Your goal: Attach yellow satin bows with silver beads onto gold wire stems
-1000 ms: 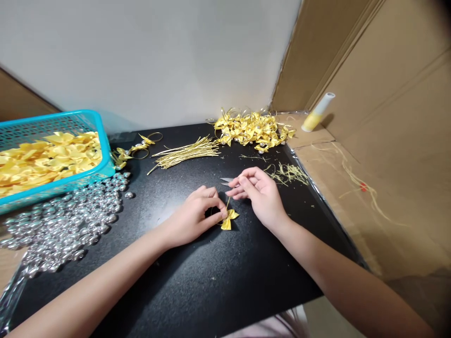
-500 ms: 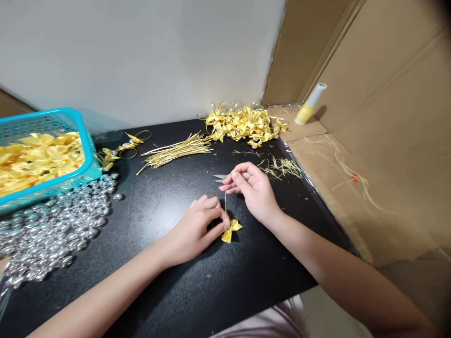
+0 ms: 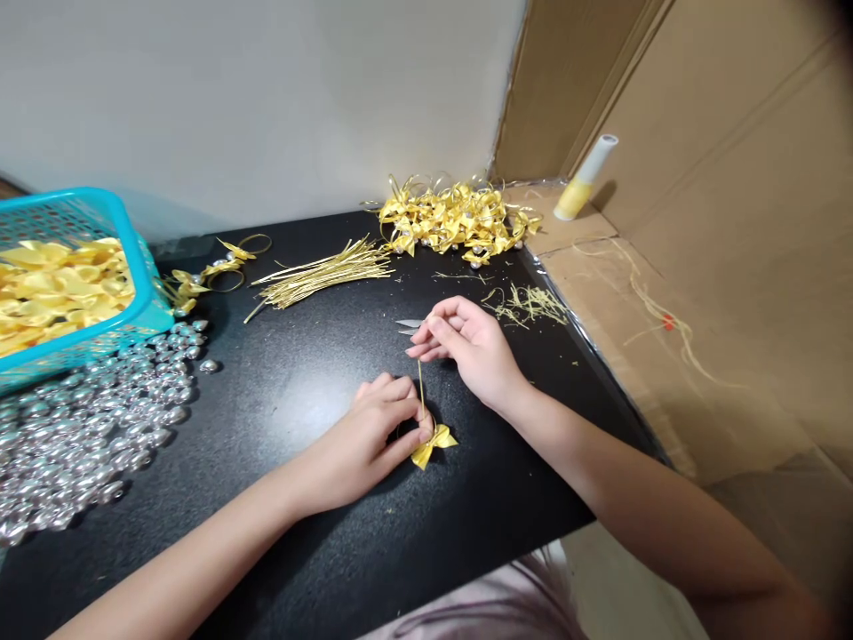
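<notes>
My left hand (image 3: 383, 427) is closed, its thumb and forefinger pinching a small yellow ribbon bow (image 3: 434, 444) low over the black tabletop. From that pinch a gold cord (image 3: 421, 387) runs up to the fingers of my right hand (image 3: 466, 342). There the thumb and forefinger press together on the cord's upper part; its very end is hidden. Pointed scissor blades (image 3: 408, 327) show just left of the right fingertips. The handles are out of sight behind the hand, and I cannot tell whether it touches them.
A blue basket (image 3: 126, 236) of yellow bows stands at left, with silver beads (image 3: 99, 436) spread before it. Farther back lie a bundle of gold cords (image 3: 326, 276) and a heap of beaded bows (image 3: 459, 218). Cord scraps (image 3: 526, 305) and a spool (image 3: 586, 178) are at right.
The whole view has shifted slightly, so everything appears a little farther left and mostly higher. Both hands keep their pinches, with the cord still stretched between them.
</notes>
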A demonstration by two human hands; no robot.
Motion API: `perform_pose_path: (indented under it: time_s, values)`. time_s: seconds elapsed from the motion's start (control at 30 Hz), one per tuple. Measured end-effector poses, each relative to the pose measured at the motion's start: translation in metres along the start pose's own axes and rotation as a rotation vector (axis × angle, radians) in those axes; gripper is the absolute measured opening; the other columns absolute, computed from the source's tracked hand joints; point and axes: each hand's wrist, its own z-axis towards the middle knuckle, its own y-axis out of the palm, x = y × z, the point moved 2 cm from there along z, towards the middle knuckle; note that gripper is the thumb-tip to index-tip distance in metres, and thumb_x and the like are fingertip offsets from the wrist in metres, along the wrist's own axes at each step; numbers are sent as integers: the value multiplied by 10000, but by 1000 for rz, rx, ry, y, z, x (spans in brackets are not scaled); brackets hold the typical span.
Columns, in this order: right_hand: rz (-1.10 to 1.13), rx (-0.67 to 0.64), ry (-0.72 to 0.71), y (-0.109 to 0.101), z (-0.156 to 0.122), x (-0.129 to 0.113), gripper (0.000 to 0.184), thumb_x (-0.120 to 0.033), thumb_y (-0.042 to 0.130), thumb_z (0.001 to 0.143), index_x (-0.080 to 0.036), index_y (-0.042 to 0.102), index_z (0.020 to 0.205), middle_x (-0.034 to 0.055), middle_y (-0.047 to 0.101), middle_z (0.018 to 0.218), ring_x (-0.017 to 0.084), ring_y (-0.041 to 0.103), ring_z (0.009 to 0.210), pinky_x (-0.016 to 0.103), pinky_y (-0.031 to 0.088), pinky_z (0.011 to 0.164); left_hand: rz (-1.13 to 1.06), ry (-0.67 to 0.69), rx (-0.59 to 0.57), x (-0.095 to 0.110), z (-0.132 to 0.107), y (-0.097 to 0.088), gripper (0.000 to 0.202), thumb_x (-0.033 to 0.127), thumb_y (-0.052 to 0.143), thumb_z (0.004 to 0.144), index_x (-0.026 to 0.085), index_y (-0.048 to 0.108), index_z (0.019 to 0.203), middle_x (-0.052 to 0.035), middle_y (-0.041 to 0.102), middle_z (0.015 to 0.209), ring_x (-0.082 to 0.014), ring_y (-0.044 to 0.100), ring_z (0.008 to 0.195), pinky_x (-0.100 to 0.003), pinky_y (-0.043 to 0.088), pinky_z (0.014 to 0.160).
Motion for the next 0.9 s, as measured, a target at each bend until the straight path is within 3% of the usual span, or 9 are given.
perform_pose_path:
  time_s: [0.63, 0.9]
  values:
    - [-26, -91, 55, 0, 0, 3, 195, -346, 628, 852, -191, 515, 813, -35, 664, 711, 108, 707, 651, 210, 560, 598, -64, 32, -33, -1, -2, -3, 245, 297, 388, 975, 228, 620, 931, -36, 572, 944, -212, 453, 924, -364, 338, 835]
    - [-18, -123, 67, 2, -2, -1, 168, -311, 633, 840, -191, 521, 803, -44, 650, 690, 65, 630, 542, 184, 520, 539, -64, 48, -1, -1, -2, -3, 196, 272, 457, 933, 214, 620, 840, -30, 581, 902, -208, 462, 903, -354, 346, 821]
